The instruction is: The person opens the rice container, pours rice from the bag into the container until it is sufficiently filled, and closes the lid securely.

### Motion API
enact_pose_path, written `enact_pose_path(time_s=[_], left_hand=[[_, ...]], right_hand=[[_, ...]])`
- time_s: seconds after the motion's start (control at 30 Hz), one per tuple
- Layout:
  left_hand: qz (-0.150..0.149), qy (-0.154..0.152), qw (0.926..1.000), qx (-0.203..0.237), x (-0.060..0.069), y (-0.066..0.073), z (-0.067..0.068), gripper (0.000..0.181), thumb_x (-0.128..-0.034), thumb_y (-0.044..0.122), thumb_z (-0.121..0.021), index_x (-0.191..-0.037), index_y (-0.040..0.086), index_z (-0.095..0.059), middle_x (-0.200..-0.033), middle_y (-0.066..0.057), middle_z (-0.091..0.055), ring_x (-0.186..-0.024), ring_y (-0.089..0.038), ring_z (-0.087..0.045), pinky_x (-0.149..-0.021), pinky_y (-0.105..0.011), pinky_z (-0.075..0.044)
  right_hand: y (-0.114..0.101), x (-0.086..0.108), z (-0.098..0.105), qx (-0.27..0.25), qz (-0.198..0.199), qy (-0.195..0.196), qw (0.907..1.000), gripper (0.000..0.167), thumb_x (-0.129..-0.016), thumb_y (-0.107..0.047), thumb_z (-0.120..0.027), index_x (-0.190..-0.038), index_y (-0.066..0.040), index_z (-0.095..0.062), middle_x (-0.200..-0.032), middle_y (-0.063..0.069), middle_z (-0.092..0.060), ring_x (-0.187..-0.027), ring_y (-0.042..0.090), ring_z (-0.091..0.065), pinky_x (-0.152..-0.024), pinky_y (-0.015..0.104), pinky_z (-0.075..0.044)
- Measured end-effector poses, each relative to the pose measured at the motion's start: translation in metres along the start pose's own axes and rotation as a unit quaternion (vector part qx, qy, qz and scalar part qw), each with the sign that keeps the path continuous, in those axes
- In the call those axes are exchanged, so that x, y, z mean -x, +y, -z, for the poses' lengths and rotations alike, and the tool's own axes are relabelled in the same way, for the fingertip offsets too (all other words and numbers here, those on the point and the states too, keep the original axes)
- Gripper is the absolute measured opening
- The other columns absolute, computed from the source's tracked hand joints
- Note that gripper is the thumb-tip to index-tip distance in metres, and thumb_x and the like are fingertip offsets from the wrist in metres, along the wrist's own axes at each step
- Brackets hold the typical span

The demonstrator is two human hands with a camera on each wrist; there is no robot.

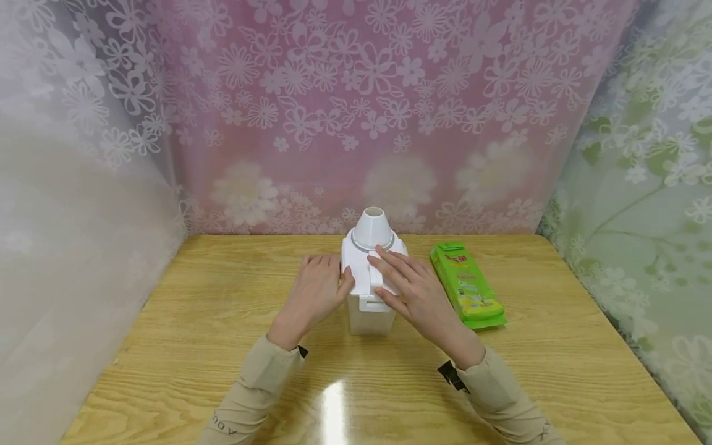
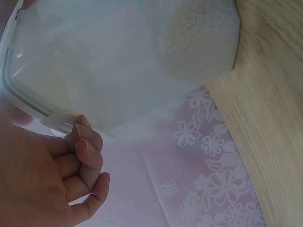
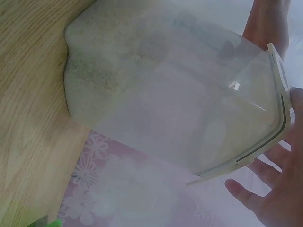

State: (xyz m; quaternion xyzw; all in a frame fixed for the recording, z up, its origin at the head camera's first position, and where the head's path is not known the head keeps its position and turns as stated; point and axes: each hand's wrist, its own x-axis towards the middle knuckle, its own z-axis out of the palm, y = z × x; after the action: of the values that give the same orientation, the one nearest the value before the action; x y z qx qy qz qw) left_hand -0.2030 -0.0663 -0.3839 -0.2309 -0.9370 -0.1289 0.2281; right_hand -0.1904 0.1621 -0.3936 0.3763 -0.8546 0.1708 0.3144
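Observation:
A translucent food storage container [image 1: 370, 322] stands upright on the table, with a white lid [image 1: 358, 278] and a white cone-shaped cap [image 1: 374, 232] on top. Pale grains [image 2: 201, 35] lie at its bottom. My left hand [image 1: 314, 287] is at the lid's left side, thumb on the top and fingers curled at a side clip [image 2: 61, 122]. Spread over the lid's right part, my right hand [image 1: 423, 296] touches the top near the strip-like handle. The right wrist view shows its fingers [image 3: 244, 194] apart beside the lid's rim.
A green printed package [image 1: 467, 287] lies on the wooden table [image 1: 222, 346], just right of the container and near my right hand. Floral curtains [image 1: 356, 123] hang behind the table and along both sides.

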Motion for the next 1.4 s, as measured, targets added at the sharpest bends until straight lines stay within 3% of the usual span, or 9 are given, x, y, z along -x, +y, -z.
enact_pose_path(time_s=[0.2,0.37,0.6,0.9,1.23,1.4], left_hand=[[0.002,-0.008,0.9999,0.012,0.001,-0.001,0.0,0.03,-0.1011,0.027,-0.043,-0.079,0.011,-0.054,-0.071,-0.002,-0.057,-0.073,-0.026,-0.06,-0.077,-0.041,-0.044],[0.006,-0.014,0.9993,0.034,-0.001,-0.002,0.0,0.031,-0.101,0.024,-0.042,-0.073,0.012,-0.05,-0.065,0.0,-0.051,-0.063,-0.022,-0.055,-0.068,-0.038,-0.043],[0.013,-0.008,0.999,0.041,0.0,0.002,0.0,0.03,-0.1008,0.023,-0.041,-0.074,0.012,-0.05,-0.067,-0.001,-0.055,-0.068,-0.025,-0.061,-0.068,-0.039,-0.045],[0.033,-0.016,0.9982,0.047,0.002,0.004,-0.002,0.03,-0.1021,0.028,-0.039,-0.079,0.013,-0.05,-0.074,-0.001,-0.057,-0.071,-0.023,-0.056,-0.065,-0.035,-0.037],[0.057,-0.021,0.9967,0.053,0.004,0.007,-0.003,0.031,-0.1031,0.031,-0.038,-0.085,0.013,-0.055,-0.083,-0.003,-0.063,-0.08,-0.024,-0.059,-0.073,-0.04,-0.042],[0.067,-0.004,0.9969,0.039,0.007,0.01,0.0,0.032,-0.1026,0.033,-0.041,-0.088,0.012,-0.061,-0.087,-0.005,-0.065,-0.088,-0.027,-0.062,-0.081,-0.045,-0.047]], right_hand=[[-0.001,-0.002,0.002,-0.009,0.001,0.002,1.0,0.058,-0.107,-0.052,-0.036,-0.149,-0.015,-0.053,-0.152,0.008,-0.051,-0.13,0.03,-0.054,-0.103,0.05,-0.045],[-0.002,-0.004,0.004,-0.009,0.001,-0.005,0.9999,0.058,-0.107,-0.052,-0.036,-0.149,-0.015,-0.052,-0.153,0.008,-0.05,-0.131,0.028,-0.055,-0.103,0.049,-0.045],[-0.003,-0.004,0.004,-0.006,-0.002,-0.008,1.0,0.059,-0.107,-0.053,-0.034,-0.149,-0.015,-0.052,-0.153,0.008,-0.05,-0.133,0.028,-0.054,-0.105,0.05,-0.044],[-0.002,-0.002,0.005,0.028,0.008,0.001,0.9996,0.06,-0.107,-0.054,-0.034,-0.149,-0.014,-0.053,-0.152,0.009,-0.052,-0.133,0.035,-0.052,-0.107,0.053,-0.043],[0.0,0.0,0.006,0.035,0.006,-0.002,0.9994,0.061,-0.107,-0.055,-0.032,-0.15,-0.015,-0.052,-0.151,0.008,-0.053,-0.135,0.036,-0.05,-0.106,0.055,-0.044],[-0.002,0.001,0.005,0.023,-0.004,-0.007,0.9997,0.063,-0.107,-0.056,-0.033,-0.151,-0.015,-0.051,-0.153,0.008,-0.051,-0.137,0.035,-0.049,-0.109,0.055,-0.042]])
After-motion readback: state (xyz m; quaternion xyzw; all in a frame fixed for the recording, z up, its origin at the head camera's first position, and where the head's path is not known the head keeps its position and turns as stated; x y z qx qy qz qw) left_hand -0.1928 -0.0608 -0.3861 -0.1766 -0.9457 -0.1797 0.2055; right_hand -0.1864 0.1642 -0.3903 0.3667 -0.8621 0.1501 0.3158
